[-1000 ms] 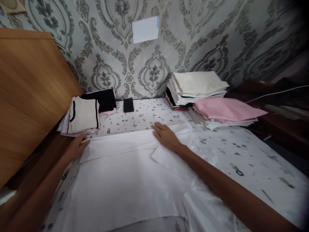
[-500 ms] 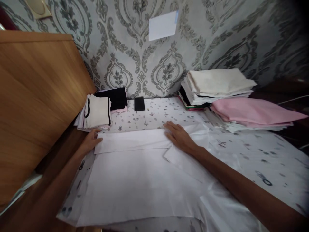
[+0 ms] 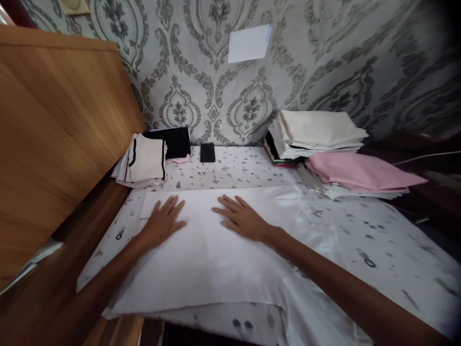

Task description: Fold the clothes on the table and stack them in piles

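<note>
A white cloth garment (image 3: 212, 269) lies spread across the patterned table cover, its far edge folded over in a flat band. My left hand (image 3: 162, 221) rests palm down on the left part of that band, fingers spread. Palm down as well, my right hand (image 3: 247, 218) lies on the cloth near the middle of the fold, its fingers apart. Neither hand grips anything. To the right, under my right forearm, the fabric is loose and wrinkled.
Folded clothes (image 3: 146, 158) and a black cloth (image 3: 173, 142) sit at the back left beside a wooden cabinet (image 3: 68, 120). A small black flat object (image 3: 207, 153) lies by the wall. Cream cloths (image 3: 320, 129) and a pink cloth (image 3: 360, 170) are stacked at the back right.
My left hand has moved right from the cloth's left corner onto the folded band and flattened. My right hand has slid left and nearer along the cloth. The wrinkle in the fold looks smoother.
</note>
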A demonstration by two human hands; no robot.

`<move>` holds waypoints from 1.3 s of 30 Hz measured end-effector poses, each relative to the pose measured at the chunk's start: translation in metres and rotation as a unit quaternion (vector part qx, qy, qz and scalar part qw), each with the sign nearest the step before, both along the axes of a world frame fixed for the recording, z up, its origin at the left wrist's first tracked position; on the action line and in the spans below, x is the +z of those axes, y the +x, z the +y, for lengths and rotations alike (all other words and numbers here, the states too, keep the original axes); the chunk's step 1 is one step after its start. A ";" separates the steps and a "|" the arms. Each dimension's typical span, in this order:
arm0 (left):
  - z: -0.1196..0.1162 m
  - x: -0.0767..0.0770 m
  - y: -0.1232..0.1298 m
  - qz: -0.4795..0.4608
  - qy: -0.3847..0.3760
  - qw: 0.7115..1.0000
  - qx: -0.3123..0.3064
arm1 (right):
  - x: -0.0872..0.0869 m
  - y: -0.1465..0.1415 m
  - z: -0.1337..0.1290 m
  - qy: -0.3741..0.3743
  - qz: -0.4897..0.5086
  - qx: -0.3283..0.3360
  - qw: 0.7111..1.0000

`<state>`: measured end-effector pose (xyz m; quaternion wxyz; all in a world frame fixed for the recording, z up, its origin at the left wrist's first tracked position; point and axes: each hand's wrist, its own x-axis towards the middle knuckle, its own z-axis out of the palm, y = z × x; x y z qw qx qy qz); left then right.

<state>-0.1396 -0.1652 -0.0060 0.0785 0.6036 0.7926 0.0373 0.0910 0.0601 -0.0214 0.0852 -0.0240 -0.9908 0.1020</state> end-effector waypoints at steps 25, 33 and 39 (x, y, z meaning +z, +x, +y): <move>0.048 -0.018 -0.032 0.057 0.010 0.992 0.115 | 0.000 0.102 0.139 -0.020 -0.059 -0.350 0.935; 0.042 -0.003 -0.036 0.070 0.007 0.984 0.161 | -0.006 0.100 0.142 -0.056 -0.046 -0.359 0.930; 0.041 0.009 -0.021 0.073 0.002 0.984 0.160 | 0.009 0.125 0.138 -0.158 0.024 -0.383 0.910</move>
